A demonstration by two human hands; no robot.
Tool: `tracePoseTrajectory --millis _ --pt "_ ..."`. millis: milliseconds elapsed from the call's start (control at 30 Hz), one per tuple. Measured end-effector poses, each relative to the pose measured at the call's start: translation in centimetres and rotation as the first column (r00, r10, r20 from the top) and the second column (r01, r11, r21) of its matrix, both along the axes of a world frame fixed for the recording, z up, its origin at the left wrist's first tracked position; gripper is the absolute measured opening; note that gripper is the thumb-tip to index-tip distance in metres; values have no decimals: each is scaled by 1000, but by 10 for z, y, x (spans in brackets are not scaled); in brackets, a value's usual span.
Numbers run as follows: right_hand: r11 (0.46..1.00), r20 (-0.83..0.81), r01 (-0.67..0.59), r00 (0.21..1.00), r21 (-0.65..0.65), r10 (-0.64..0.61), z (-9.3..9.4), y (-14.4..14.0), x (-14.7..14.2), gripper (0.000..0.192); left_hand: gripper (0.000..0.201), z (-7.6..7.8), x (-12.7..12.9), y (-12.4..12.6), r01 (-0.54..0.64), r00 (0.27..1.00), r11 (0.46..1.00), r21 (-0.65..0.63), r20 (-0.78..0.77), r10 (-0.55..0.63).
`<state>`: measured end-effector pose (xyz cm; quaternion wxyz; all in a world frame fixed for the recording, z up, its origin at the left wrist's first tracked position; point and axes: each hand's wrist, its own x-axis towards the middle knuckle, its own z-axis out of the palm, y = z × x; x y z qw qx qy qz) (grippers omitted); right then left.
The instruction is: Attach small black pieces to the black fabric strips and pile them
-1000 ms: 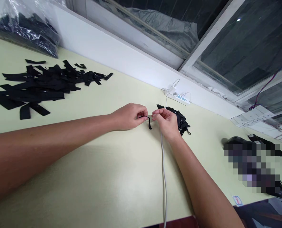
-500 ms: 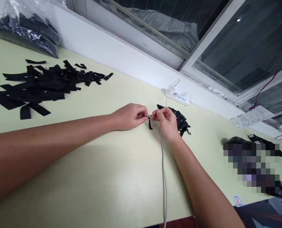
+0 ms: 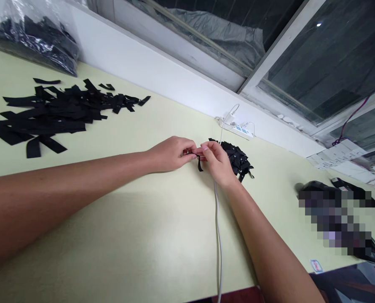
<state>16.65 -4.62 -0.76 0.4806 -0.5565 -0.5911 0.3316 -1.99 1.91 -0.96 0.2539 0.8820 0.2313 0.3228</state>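
My left hand (image 3: 176,155) is closed in a pinch on a black fabric strip (image 3: 200,165), whose free end hangs down past the fingertips. Right beside it, my right hand (image 3: 217,162) has its thumb and fingers pressed together at the strip's upper part. Whatever lies between the right fingertips is too small to make out. Just behind the right hand is a heap of short black strips (image 3: 238,158), partly hidden by that hand.
Many longer black strips (image 3: 64,107) lie spread at the left. Behind them stands a clear plastic bag (image 3: 37,46) of black pieces. A grey cable (image 3: 218,235) runs under my right wrist to a white power strip (image 3: 238,129) by the wall. Dark items (image 3: 323,189) lie at right.
My right hand has moved slightly left, so its fingertips now meet those of my left hand at the strip. The left hand stays in place.
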Motion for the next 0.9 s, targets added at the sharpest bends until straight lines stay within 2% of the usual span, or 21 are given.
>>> tracePoseTrajectory --millis 100,200,367,500,733,800,900 --pt "990 23 -126 992 -59 127 2 -1 -1 36 17 0 0 0 -20 1000 1000 -10 -2 20" --pt "983 25 -164 986 -77 166 5 -1 3 34 19 0 0 1 -38 999 998 -57 -10 37" --pt "982 -40 -137 990 -133 133 7 0 10 34 21 0 2 4 -50 998 973 -224 17 55" --pt "981 -111 -96 991 -167 78 6 1 11 36 21 -1 2 5 4 998 946 -324 64 18" --pt "980 -142 -67 989 -188 41 10 -1 5 35 18 -3 3 8 13 994 934 -356 104 25" --pt "967 -215 -80 976 -243 27 13 -2 5 39 17 -3 4 8 8 991 934 -358 127 40" --pt "915 -348 -137 938 -379 -4 19 -5 7 42 15 -1 3 7 -22 988 942 -335 137 72"
